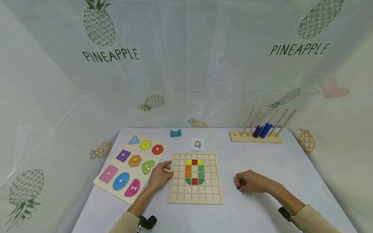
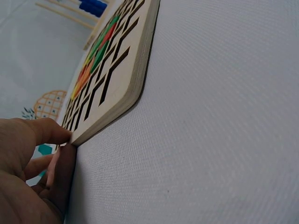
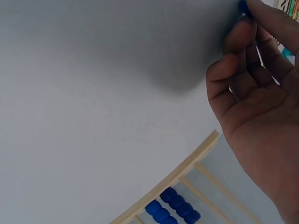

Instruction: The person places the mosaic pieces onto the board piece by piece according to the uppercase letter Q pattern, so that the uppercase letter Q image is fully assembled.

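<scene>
A square wooden grid board (image 1: 177, 194) lies mid-table, with yellow, red, orange and green tiles (image 1: 201, 168) set in it as a closed ring. My left hand (image 1: 158, 176) touches the board's left edge; in the left wrist view, fingertips (image 2: 60, 133) meet its rim near a corner. To the right of the board, my right hand (image 1: 252, 182) is low over the white table, pinching a small blue piece (image 1: 238, 188) between thumb and fingertips. The blue piece (image 3: 245, 8) is mostly hidden by the fingers. Behind the board lies a small card (image 1: 197, 145) printed with a similar coloured ring.
On the left, a shape puzzle board (image 1: 116, 161) with several knobbed shapes lies partly beneath my left forearm. A teal block (image 1: 175, 133) stands at the back edge. Back right is a wooden peg rack (image 1: 242, 137) with blue beads (image 1: 265, 130) on two pegs.
</scene>
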A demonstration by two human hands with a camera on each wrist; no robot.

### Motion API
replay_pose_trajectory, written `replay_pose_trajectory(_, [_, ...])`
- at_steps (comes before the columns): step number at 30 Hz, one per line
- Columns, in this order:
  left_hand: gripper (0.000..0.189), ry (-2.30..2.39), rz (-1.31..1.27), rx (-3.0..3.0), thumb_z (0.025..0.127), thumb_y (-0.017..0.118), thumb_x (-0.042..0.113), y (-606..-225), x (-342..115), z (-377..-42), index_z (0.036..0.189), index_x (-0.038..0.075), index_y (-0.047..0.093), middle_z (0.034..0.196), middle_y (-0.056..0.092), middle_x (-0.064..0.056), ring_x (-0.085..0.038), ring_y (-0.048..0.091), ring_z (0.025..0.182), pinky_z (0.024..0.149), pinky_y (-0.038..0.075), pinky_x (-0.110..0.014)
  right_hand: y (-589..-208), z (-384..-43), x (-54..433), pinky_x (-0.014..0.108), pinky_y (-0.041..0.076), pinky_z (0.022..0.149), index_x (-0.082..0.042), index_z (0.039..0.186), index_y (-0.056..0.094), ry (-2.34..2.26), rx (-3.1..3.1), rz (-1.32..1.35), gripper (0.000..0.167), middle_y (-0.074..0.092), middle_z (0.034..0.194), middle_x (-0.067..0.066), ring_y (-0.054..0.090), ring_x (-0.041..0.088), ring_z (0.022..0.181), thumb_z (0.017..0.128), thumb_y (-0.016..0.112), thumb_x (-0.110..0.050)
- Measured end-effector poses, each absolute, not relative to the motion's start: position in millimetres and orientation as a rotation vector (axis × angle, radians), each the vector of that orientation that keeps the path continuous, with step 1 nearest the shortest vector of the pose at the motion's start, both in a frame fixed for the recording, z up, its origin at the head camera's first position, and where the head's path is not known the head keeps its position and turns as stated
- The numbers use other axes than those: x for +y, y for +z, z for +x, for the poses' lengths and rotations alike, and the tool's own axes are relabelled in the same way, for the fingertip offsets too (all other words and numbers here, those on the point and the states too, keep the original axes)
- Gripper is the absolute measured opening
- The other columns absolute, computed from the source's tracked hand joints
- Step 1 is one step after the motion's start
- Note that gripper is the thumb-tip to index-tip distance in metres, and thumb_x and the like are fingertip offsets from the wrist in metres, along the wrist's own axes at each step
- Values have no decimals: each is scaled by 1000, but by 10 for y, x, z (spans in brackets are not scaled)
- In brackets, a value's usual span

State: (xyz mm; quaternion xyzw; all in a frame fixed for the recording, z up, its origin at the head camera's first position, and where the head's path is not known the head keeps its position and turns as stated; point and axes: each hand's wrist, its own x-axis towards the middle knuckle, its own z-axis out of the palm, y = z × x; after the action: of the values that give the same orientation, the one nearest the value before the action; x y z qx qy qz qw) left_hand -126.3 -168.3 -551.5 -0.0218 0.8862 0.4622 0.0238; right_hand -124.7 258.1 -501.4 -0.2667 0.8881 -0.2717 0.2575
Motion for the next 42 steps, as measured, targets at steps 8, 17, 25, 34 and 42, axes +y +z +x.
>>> replay_pose_trajectory(8, [50,1423,-56,2743,84,77,11,-5521,-1684,-1261,132,6,63,99,63,-2,-12,66,83,68,54,-28,-5040,-1260,2453,25,44,63,-19,90,68,-758,2402,-760,14,61,80,-8,52,6,73,86,75,-7])
replay_pose_trajectory(17, [50,1429,-66,2724,84,75,10,-5473,-1677,-1263,133,5,63,101,63,-4,-14,67,84,67,54,-27,-5020,-1335,2089,21,44,60,-16,93,69,-899,2415,-898,7,58,77,-11,51,1,70,90,72,-10])
replay_pose_trajectory(25, [50,1460,-51,2708,85,75,10,-5459,-1670,-1262,133,4,63,101,62,-4,-14,67,84,67,55,-27,-5038,-1366,1736,21,47,67,-19,94,72,-919,2399,-947,4,58,82,-12,53,4,77,91,74,-16])
replay_pose_trajectory(34, [50,1455,-64,2708,84,75,10,-5469,-1673,-1255,133,5,63,99,62,-4,-13,66,83,68,55,-27,-5062,-1309,1451,20,47,68,-20,96,72,-921,2393,-999,7,58,84,-13,54,5,78,91,73,-15])
replay_pose_trajectory(42, [50,1459,-65,2705,85,76,10,-5475,-1681,-1257,133,5,63,100,62,-4,-13,66,83,69,55,-27,-5068,-1193,1302,17,49,71,-18,92,72,-780,2453,-1156,8,62,90,-12,53,1,79,91,73,-10])
